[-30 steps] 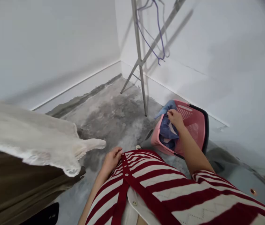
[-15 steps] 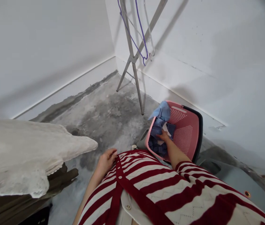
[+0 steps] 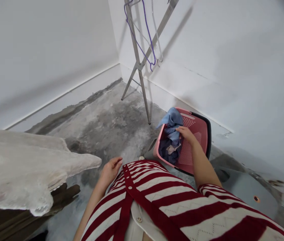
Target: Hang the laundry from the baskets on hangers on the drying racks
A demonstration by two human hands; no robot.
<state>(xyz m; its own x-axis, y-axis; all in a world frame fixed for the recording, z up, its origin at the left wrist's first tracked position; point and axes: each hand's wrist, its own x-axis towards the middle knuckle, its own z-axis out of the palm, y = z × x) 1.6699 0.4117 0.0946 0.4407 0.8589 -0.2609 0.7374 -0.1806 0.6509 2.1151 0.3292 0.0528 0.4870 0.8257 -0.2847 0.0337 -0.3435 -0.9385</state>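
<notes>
My right hand [image 3: 187, 134] reaches into a pink laundry basket [image 3: 198, 129] with a dark handle. Its fingers are closed on a light blue garment [image 3: 173, 119], which partly hangs over the basket's far left rim. Below it in the basket lie dark blue clothes [image 3: 166, 147] and a small pale piece of cloth [image 3: 172, 148]. My left hand [image 3: 110, 170] hovers beside my striped top, its fingers loosely bent and apart, holding nothing that I can see.
A metal drying rack [image 3: 139, 65] stands by the wall corner, with purple hangers [image 3: 150, 36] on it. White lace cloth [image 3: 43, 167] hangs at the left above dark brown cloth [image 3: 66, 197]. A grey-blue container [image 3: 247, 190] is at the lower right.
My right hand has moved up and away from the dark clothes onto the light blue garment in the basket. My left hand has shifted slightly left. The view has shifted a little.
</notes>
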